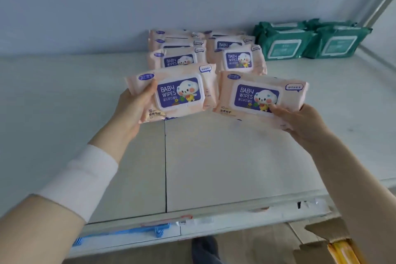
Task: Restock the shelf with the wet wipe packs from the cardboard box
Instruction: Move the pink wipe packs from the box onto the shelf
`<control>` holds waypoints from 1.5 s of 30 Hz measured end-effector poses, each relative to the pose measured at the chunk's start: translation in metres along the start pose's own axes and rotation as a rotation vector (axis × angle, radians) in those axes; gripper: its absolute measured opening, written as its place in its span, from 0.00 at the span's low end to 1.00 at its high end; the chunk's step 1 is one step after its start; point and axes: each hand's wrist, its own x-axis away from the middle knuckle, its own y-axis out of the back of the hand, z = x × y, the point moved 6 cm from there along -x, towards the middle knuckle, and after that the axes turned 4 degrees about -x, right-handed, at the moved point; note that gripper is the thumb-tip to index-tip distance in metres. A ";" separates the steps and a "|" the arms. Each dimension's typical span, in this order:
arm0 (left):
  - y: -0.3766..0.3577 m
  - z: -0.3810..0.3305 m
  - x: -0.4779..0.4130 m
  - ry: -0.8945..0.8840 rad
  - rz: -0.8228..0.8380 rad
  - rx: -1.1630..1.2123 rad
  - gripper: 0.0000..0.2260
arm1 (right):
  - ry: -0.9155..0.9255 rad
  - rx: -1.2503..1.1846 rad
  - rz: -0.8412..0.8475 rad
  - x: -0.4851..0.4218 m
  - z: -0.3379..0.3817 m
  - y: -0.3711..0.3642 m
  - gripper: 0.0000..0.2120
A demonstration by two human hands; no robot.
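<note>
1. Pink soft plastic wipe pack (171, 92), rectangular with a purple "BABY WIPES" lid label, is clamped at its left end by the left hand (130, 109), thumb on top; its long axis runs left to right, label facing up.
2. A second pink pack (259, 96) is pinched at its right end by the right hand (300, 122), lying the same way.
3. Both are held above the white flat shelf (214, 167).
4. Behind them about six pink packs (240, 60) stand in two rows.
5. Beside these stand four green packs (285, 46).
6. A brown cardboard box (327, 240) is at the lower right.
</note>
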 end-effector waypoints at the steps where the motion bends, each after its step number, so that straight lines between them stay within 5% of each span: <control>1: -0.006 0.001 -0.014 0.001 0.009 -0.004 0.05 | 0.002 0.018 0.022 -0.021 0.005 -0.003 0.29; 5: -0.024 0.010 -0.061 0.010 -0.019 -0.047 0.05 | 0.009 0.106 0.070 -0.092 0.018 -0.012 0.32; 11: -0.023 0.013 -0.084 -0.075 -0.232 -0.224 0.09 | 0.091 0.430 -0.067 -0.140 0.021 0.000 0.19; 15: -0.021 0.002 -0.080 -0.174 -0.422 -0.581 0.21 | 0.145 0.634 -0.259 -0.137 0.026 0.005 0.33; 19: -0.035 -0.021 -0.063 -0.358 -0.434 -0.896 0.31 | 0.214 0.855 -0.296 -0.107 0.037 0.004 0.43; 27: -0.165 -0.035 0.021 -0.871 0.133 -1.534 0.20 | 0.237 1.494 -0.213 0.005 0.040 0.066 0.36; 31: -0.259 -0.026 0.085 -0.935 0.378 -1.758 0.20 | 0.176 1.637 -0.214 0.066 0.046 0.130 0.35; 45: -0.576 0.069 0.399 -1.228 0.844 -1.646 0.23 | -0.186 1.645 -0.435 0.278 0.016 0.467 0.34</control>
